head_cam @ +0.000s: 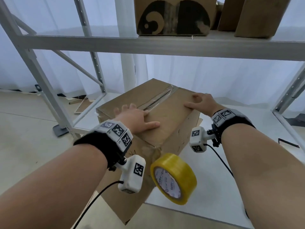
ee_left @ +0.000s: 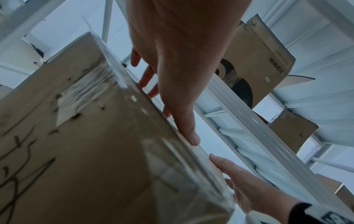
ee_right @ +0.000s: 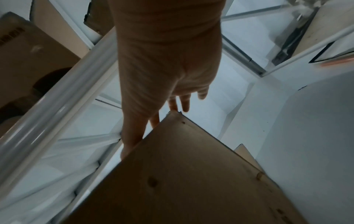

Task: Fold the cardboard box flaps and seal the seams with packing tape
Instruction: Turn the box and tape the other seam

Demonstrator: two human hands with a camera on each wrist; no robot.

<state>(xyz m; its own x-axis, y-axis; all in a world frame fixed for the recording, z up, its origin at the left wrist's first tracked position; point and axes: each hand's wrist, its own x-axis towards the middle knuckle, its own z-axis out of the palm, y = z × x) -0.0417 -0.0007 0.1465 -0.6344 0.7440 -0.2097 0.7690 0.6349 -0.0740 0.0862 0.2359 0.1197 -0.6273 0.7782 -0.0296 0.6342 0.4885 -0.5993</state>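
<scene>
A brown cardboard box (head_cam: 166,129) stands corner-on toward me on a white shelf board (head_cam: 239,154). Its top flaps are down, and a centre seam (head_cam: 156,100) with shiny clear tape shows a dark gap. My left hand (head_cam: 133,116) lies flat on the near left flap with fingers spread. My right hand (head_cam: 199,103) presses on the right flap at its edge. A yellow packing tape roll (head_cam: 173,178) hangs at the box's near corner, and neither hand holds it. The left wrist view shows the left hand (ee_left: 172,78) on the taped box (ee_left: 76,136) edge. The right hand (ee_right: 162,72) reaches over the box (ee_right: 191,174).
A grey metal shelf beam (head_cam: 148,45) crosses above the box, with other cardboard boxes (head_cam: 173,15) on it. Rack uprights (head_cam: 38,76) stand to the left and at the right edge. A flat framed panel (head_cam: 82,104) lies on the floor behind the rack.
</scene>
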